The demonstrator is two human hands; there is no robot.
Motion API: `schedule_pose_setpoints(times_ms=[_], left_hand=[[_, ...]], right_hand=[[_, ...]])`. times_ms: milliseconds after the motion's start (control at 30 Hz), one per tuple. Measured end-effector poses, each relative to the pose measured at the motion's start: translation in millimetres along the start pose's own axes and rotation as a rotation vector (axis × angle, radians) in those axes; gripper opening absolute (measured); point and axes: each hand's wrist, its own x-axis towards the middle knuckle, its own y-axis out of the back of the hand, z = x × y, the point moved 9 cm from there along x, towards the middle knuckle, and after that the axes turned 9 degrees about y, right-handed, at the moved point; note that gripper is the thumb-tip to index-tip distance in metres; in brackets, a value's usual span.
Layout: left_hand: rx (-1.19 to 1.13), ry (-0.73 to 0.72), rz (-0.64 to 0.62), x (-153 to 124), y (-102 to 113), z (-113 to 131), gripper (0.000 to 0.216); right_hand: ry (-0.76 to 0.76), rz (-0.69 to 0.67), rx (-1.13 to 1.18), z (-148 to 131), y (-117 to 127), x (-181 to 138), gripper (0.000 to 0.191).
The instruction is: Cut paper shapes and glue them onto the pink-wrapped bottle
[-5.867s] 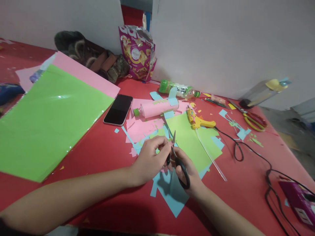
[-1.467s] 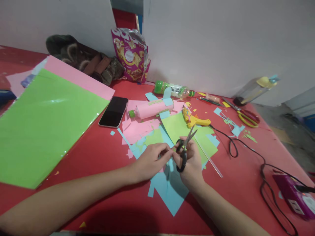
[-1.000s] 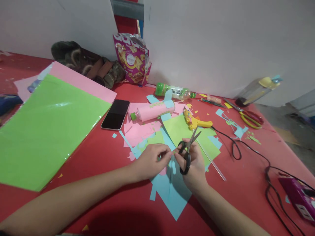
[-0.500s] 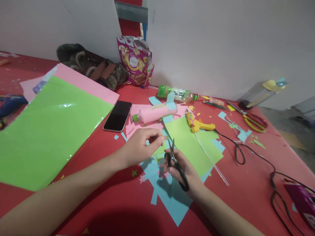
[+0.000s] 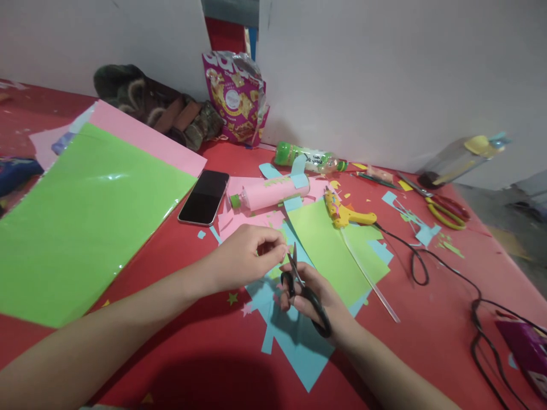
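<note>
My right hand (image 5: pixel 318 296) holds black-handled scissors (image 5: pixel 314 307), fingers in the loops and blades parted a little, tips pointing up and away. Close to the blades, my left hand (image 5: pixel 250 254) pinches a tiny pink piece of paper (image 5: pixel 287 250) between thumb and forefinger; most of it is hidden. Under both hands lie blue paper (image 5: pixel 305 359) and green paper (image 5: pixel 329 250) with small scraps. A green paper star (image 5: pixel 232 298) and a pink paper star (image 5: pixel 247 309) rest on the red table (image 5: pixel 205 364). Behind the hands lies a bottle wrapped in pink paper (image 5: pixel 267 193).
A yellow glue gun (image 5: pixel 344 213) with a black cord (image 5: pixel 470 285) lies to the right. A phone (image 5: pixel 205 196) and wrapped green sheets (image 5: pixel 98 222) are on the left. Farther back are a snack bag (image 5: pixel 235 102), a green bottle (image 5: pixel 310 159) and red-yellow-handled scissors (image 5: pixel 448 210).
The scissors have turned slightly, and their tips are now nearer the pink piece. My left hand stays almost in place, still pinching. The view has shifted a little.
</note>
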Motion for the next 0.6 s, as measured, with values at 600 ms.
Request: schedule_pose_setpoints(times_ms=[600], left_hand=[[0.001, -0.022, 0.001, -1.5, -3.0, 1.9, 0.022]], right_hand=[[0.007, 0.021, 0.025, -1.0, -0.5, -0.3, 0.036]])
